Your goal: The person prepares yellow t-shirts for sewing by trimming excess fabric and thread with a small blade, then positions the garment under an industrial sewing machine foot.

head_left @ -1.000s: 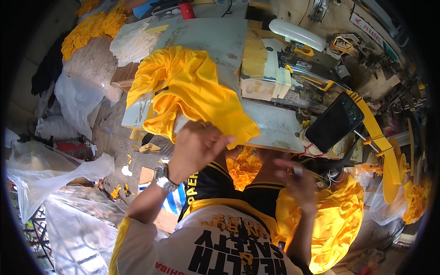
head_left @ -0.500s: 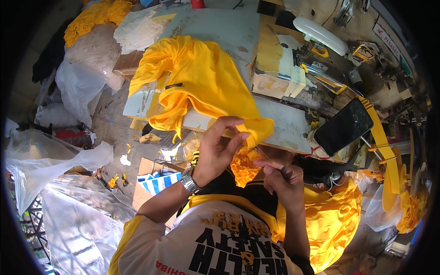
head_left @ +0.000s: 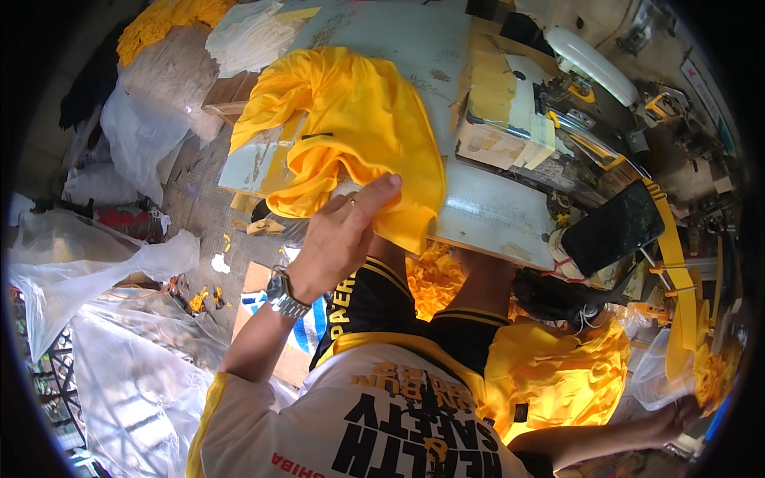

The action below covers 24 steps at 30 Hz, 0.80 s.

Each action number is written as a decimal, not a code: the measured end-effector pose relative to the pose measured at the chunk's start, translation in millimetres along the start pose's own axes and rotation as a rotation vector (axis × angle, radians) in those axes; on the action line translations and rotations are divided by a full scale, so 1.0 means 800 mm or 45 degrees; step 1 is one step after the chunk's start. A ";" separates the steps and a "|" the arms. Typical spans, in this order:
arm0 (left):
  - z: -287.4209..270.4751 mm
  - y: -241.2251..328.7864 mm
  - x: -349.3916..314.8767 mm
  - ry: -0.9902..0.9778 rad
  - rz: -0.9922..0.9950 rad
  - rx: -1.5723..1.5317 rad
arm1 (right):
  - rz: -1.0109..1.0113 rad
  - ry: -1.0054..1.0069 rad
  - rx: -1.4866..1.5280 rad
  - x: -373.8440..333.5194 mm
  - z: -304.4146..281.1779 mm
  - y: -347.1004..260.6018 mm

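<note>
A yellow garment (head_left: 374,127) of thin cloth, with a small dark label, lies bunched over the near end of the grey work table (head_left: 494,199). My left hand (head_left: 335,239), with a watch at the wrist, is closed on its front edge, the thumb or index finger on top of the cloth and the other fingers hidden beneath. My right hand (head_left: 677,418) is stretched far out to the lower right, beside hanging yellow scraps (head_left: 713,370). Its fingers are small and blurred there, and I cannot make out anything in them.
A sewing machine (head_left: 590,64) stands at the back right, with a phone (head_left: 613,229) on a holder before it. Another yellow cloth pile (head_left: 558,366) lies by my right side. Clear plastic sheets (head_left: 143,382) cover the left, and a white cloth stack (head_left: 251,40) sits at the back.
My right hand has left the garment's edge and swung out to the far right. My left hand has shifted left, and the garment's corner now hangs lower over the table edge.
</note>
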<state>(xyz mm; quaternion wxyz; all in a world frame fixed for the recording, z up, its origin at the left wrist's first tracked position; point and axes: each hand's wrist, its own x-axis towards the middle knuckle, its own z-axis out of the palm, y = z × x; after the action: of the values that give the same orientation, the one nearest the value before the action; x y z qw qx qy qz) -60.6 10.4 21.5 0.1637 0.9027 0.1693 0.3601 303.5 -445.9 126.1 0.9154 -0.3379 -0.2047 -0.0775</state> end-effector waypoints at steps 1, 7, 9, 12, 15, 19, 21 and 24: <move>-0.004 -0.008 -0.001 0.058 0.071 0.057 | -0.324 0.275 -0.386 0.002 0.001 -0.026; -0.025 0.011 0.031 -0.138 -0.159 -0.267 | 0.597 -0.744 -1.001 -0.108 0.162 0.168; -0.025 0.010 0.029 -0.097 -0.156 -0.306 | 0.705 -1.533 -0.832 -0.183 0.231 0.275; -0.017 0.006 0.034 -0.089 -0.293 -0.443 | 1.484 -1.390 -0.298 -0.267 0.271 0.331; -0.021 0.015 0.033 -0.105 -0.342 -0.430 | 1.449 -1.089 0.228 -0.236 0.259 0.310; -0.022 -0.001 0.014 -0.188 -0.307 -0.161 | 1.237 -0.218 1.023 -0.097 0.137 0.194; -0.026 -0.019 0.000 -0.136 -0.228 0.070 | 0.451 -0.213 0.323 -0.010 0.051 0.102; -0.032 -0.036 0.001 -0.056 -0.290 -0.081 | -0.314 0.046 -0.689 0.040 -0.024 -0.018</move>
<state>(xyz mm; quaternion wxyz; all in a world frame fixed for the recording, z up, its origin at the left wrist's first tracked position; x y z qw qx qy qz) -83.4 40.6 27.9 0.2358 0.8797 0.2555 0.3246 334.8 -469.8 135.2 0.7791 -0.5409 -0.1999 -0.2459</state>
